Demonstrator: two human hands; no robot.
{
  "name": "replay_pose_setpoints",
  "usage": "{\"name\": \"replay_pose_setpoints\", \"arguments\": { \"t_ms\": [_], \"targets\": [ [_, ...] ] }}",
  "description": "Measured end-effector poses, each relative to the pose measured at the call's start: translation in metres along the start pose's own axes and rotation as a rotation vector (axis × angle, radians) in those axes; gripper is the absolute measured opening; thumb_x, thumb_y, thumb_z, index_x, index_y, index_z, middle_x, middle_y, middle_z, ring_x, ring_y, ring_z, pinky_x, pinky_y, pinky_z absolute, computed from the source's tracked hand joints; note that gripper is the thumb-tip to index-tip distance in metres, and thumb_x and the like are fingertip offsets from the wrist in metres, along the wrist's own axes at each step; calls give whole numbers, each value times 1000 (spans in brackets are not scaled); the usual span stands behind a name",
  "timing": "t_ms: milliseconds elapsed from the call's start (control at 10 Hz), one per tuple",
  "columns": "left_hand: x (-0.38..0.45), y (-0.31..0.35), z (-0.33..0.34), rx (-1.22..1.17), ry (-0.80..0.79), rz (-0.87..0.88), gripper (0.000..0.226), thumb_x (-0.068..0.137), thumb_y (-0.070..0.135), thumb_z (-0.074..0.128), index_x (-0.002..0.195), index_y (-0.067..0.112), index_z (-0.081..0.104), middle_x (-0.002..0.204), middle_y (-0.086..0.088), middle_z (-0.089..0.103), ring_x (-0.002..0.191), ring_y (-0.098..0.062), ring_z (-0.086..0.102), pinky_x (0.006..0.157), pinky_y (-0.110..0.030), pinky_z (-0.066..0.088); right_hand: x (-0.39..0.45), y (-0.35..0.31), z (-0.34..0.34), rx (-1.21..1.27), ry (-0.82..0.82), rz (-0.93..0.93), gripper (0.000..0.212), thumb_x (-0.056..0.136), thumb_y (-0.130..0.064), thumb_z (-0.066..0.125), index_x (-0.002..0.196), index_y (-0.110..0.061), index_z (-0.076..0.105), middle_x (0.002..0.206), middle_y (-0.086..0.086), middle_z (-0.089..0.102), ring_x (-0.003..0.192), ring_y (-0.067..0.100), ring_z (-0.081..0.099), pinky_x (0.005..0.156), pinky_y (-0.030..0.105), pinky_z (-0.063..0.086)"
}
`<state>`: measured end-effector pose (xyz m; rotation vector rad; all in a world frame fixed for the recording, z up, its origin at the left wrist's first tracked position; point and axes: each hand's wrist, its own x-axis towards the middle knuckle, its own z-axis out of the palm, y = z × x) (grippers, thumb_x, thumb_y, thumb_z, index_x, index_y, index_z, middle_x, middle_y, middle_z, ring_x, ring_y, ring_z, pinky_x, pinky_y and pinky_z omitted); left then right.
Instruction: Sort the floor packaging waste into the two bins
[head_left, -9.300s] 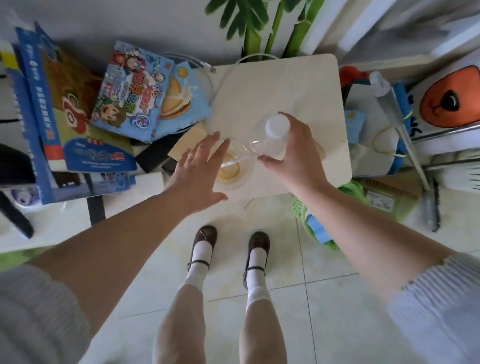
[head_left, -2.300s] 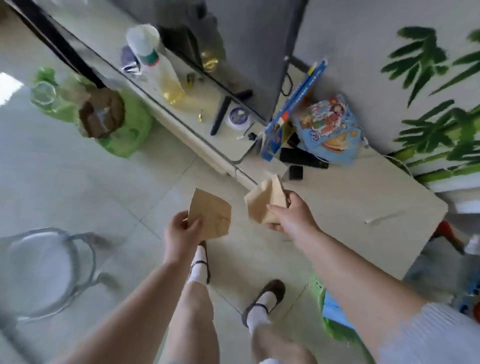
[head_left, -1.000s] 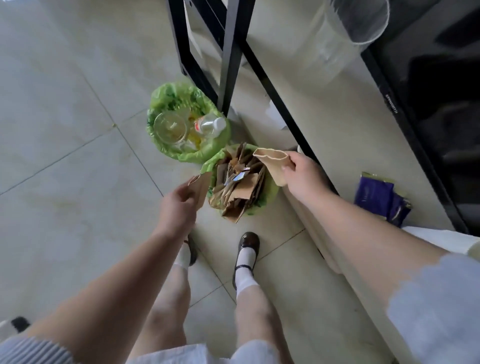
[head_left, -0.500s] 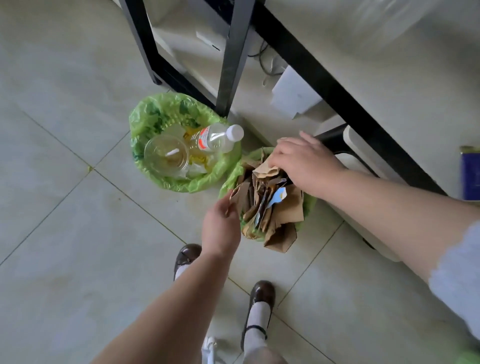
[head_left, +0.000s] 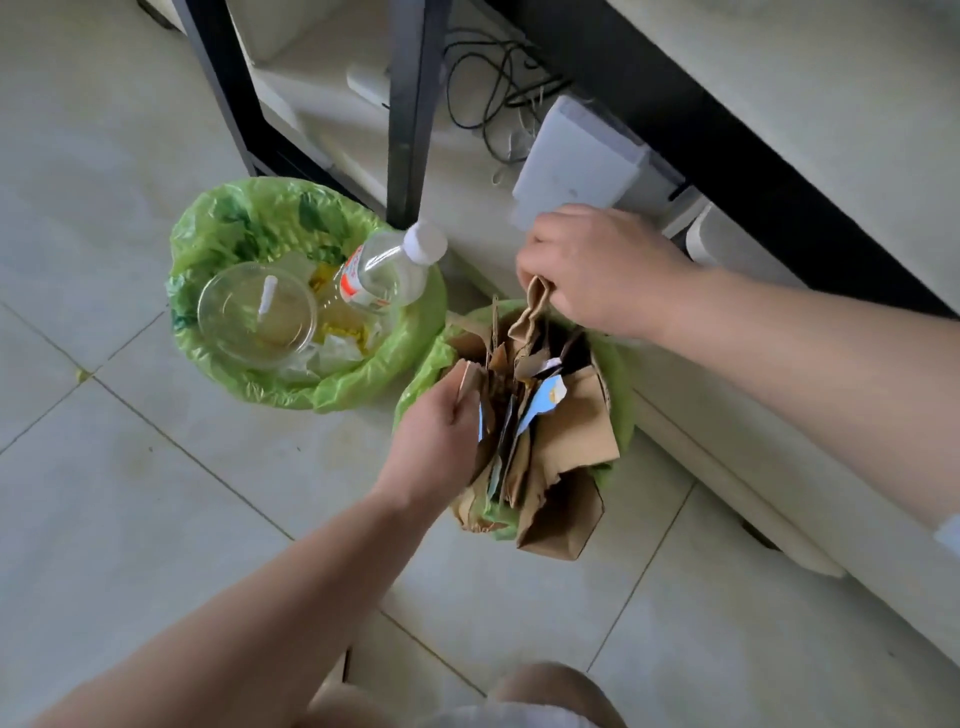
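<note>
**Both hands at the paper bin, each w/ a cardboard scrap**

Two small bins lined w/ green plastic bags sit side by side on the pale tiled floor (head_left: 156, 493), beside a black metal shelf leg (head_left: 410, 104). The further, plastics bin (head_left: 244, 395) holds a clear plastic bottle with a white cap (head_left: 387, 270) lying tilted, cap twd the shelf, and a clear round plastic cup (head_left: 257, 314). The nearer bin (head_left: 621, 374) is crammed w/ brown torn cardboard pieces (head_left: 566, 441), standing mostly on edge and spilling over the near rim.

Left hand (head_left: 434, 447) is at that bin's left rim, fingers curled round a thin brown cardboard scrap (head_left: 465, 382) held upright, its long axis roughly vertical, lower end already among the packed pieces. Right hand (head_left: 602, 265) is over the far rim, fingertips pinching the top of a crumpled brown paper strip (head_left: 532, 312) that hangs straight down into the pile.

The relation that matters: both scraps sit directly above/inside the cardboard bin, not the plastics one, so no sideways travel looks needed (just push down and let go). The bin looks overfull; pieces could well tip out over the near edge, so pressing them into gaps between the upright sheets seems wise. Sorting looks well along, tho how much waste is left elsewhere isn't visible.
</note>
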<state>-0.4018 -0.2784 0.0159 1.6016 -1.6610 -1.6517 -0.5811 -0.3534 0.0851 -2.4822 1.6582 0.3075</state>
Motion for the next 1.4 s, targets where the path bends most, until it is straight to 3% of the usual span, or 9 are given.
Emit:
{"name": "replay_pose_setpoints", "arguments": {
  "t_ms": [100,200,400,500,700,800,1000,1100,1400],
  "targets": [
    [3,-3,7,-107,-117,89,26,98,20,39,93,44,50,83,37,49,81,18,48,78,-5,37,-7,11,10,12,131,27,21,79,-7,51,91,-18,64,97,4,59,100,27,52,68,33,40],
    [9,-20,8,-236,-172,79,47,92,44,43,138,42,33,141,31,31,130,15,25,115,-18,17,-14,19,15,48,233,73,21,78,-8,51,88,-20,66,97,1,61,99,25,53,68,32,40],
    [8,-40,8,-334,-239,72,71,81,71,39,143,40,26,147,29,23,137,6,19,116,-26,13,-28,28,26,124,412,247,22,78,-8,51,89,-19,66,96,3,61,93,26,54,66,27,31],
    [10,-48,7,-363,-303,90,80,74,79,39,143,40,28,150,19,30,140,-3,25,117,-39,18,-35,23,37,125,290,232,22,77,-8,50,89,-19,64,97,1,59,98,25,52,68,32,40],
    [14,-40,12,-273,-179,114,48,91,47,45,138,37,39,114,46,42,107,30,33,101,-12,26,-31,17,32,56,317,29,24,75,-9,46,85,-18,66,94,3,60,97,27,55,70,37,48],
    [16,-41,16,-261,-111,112,42,91,44,46,133,40,45,100,49,47,96,32,38,89,-7,30,-31,13,26,-6,344,5,24,76,-10,45,86,-18,65,93,3,60,96,28,55,68,38,48],
    [11,-38,18,-281,-11,105,25,91,41,53,115,48,58,88,17,48,75,2,42,63,-13,31,-31,6,30,-55,58,33,26,82,-9,47,97,-21,63,106,0,57,107,23,51,83,41,47],
    [11,-32,17,-278,-6,122,22,89,38,57,86,60,61,89,11,45,79,-4,39,58,-14,29,-25,2,43,-95,-51,-54,27,84,-8,46,97,-25,64,107,-1,57,107,22,50,82,38,46],
    [26,-36,33,-266,94,-14,17,86,39,61,98,34,73,58,8,62,56,-7,48,62,-23,41,-22,9,41,286,-2,80,28,79,-3,53,94,-24,64,96,-5,53,93,13,51,86,30,42]
  ]
}}
